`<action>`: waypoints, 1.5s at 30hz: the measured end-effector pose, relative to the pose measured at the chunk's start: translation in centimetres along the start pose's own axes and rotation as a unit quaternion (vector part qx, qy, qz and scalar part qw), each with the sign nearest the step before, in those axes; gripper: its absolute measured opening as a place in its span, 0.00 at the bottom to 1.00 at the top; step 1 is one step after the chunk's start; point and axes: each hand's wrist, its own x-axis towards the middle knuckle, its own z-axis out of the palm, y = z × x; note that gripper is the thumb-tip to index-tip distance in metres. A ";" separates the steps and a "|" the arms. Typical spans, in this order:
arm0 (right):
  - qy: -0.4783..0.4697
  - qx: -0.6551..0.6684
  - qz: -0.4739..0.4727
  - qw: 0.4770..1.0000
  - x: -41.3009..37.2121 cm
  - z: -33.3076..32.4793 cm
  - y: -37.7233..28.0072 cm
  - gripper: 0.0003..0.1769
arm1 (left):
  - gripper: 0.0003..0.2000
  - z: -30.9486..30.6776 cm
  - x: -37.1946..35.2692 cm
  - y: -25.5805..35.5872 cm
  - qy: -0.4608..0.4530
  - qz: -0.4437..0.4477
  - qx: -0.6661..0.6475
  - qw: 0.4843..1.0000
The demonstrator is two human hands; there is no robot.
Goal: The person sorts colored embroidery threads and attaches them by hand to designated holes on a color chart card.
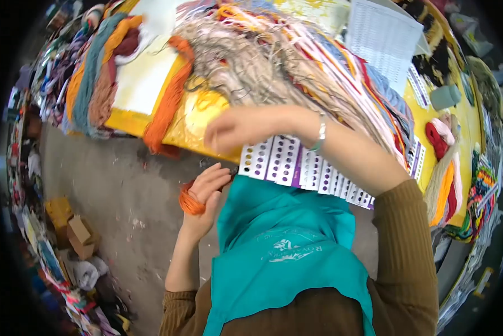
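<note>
My left hand (208, 187) is below the table's front edge, with its fingers stretched together. A small loop of orange yarn (191, 200) is held at its thumb side. My right hand (243, 127) reaches across above the table edge, just over the left hand. Its fingers curl downward and are smeared by motion, so I cannot make out anything in them. Beside it an orange skein (172, 101) drapes over the table edge. Just beyond the right forearm lies a large spread of beige, pink and grey strands (246, 61). White cards with rows of holes (285, 162) line the edge under the right wrist.
Blue, orange and brown skeins (97, 73) hang at the table's left end. A printed sheet (383, 42) lies at the back right, near a grey-green cup (445, 97). More skeins (444, 168) hang at right. Cardboard boxes (81, 235) stand on the floor at left.
</note>
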 end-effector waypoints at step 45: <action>0.792 0.131 0.234 0.548 -34.7 -10.7 13.9 0.08 | 0.23 2.0 1.7 1.2 0.201 -0.249 -0.262 0.910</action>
